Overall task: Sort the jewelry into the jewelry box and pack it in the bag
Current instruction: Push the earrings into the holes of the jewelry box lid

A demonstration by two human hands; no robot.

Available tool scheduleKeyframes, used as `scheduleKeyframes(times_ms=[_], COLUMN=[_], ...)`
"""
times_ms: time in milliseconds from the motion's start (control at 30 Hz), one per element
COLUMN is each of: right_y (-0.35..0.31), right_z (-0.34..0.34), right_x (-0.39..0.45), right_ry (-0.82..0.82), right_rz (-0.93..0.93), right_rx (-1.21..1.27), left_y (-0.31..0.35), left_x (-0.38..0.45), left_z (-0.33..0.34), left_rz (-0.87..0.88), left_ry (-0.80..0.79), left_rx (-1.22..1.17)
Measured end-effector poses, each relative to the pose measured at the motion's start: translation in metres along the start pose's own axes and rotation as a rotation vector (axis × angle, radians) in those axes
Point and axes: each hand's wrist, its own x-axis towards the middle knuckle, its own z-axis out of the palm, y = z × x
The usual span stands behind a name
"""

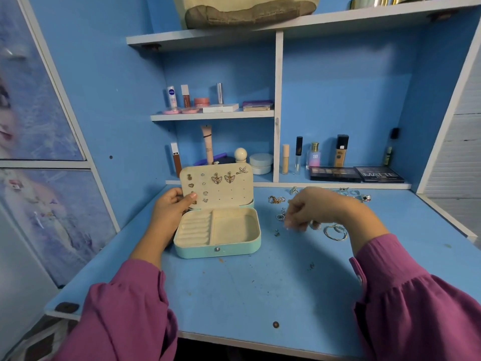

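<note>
A mint green jewelry box (216,252) stands open on the blue desk, its cream tray holding nothing. Its upright lid panel (229,194) carries several earrings, among them two gold butterfly ones (223,178). My left hand (170,204) grips the lid's left edge, thumb on the panel. My right hand (312,208) hovers over loose jewelry to the right of the box, its blurred fingers curled downward near a small silver piece (281,217). Silver hoops (335,231), a gold chain (276,199) and rings (360,195) lie scattered around it.
A beige bag (244,11) sits on the top shelf. Cosmetics fill the lower shelves behind the box, with two eyeshadow palettes (335,174) at the desk's back right. Bare blue desk (247,287) stretches between my sleeves toward the front edge.
</note>
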Motion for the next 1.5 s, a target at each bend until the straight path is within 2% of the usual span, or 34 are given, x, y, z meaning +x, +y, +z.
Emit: scheduleKeyframes(times_ms=[67,133,233,467,633,967,1167,1500], right_y=[-0.004,-0.011,-0.021,-0.037,-0.049,-0.056,-0.059,-0.059], right_z=[0.006,0.014,0.033,0.065,0.067,0.071,0.065,0.054], right_x=[0.006,0.014,0.027,0.056,0.062,0.064,0.062,0.053], right_ry=[0.186,0.3,0.37,0.614,0.702,0.766,0.665,0.497], right_rz=[-0.051,-0.09,-0.119,-0.225,-0.265,-0.181,-0.093,-0.084], right_rx=[0.127,0.256,0.389,0.473,0.518,0.68,0.747,1.137], left_y=[0.0,0.0,0.001,0.0,-0.002,0.0,0.003,0.008], left_x=[0.0,0.001,0.001,0.003,0.004,0.002,-0.001,-0.006], left_z=[-0.001,-0.001,-0.001,-0.004,-0.006,-0.007,-0.007,-0.007], left_rz=[-0.005,-0.01,-0.013,-0.016,-0.005,0.008,0.013,0.025], left_ry=[-0.005,-0.017,-0.033,-0.048,-0.044,-0.035,-0.033,-0.039], left_rx=[-0.005,-0.019,-0.033,-0.066,-0.053,-0.054,-0.058,-0.041])
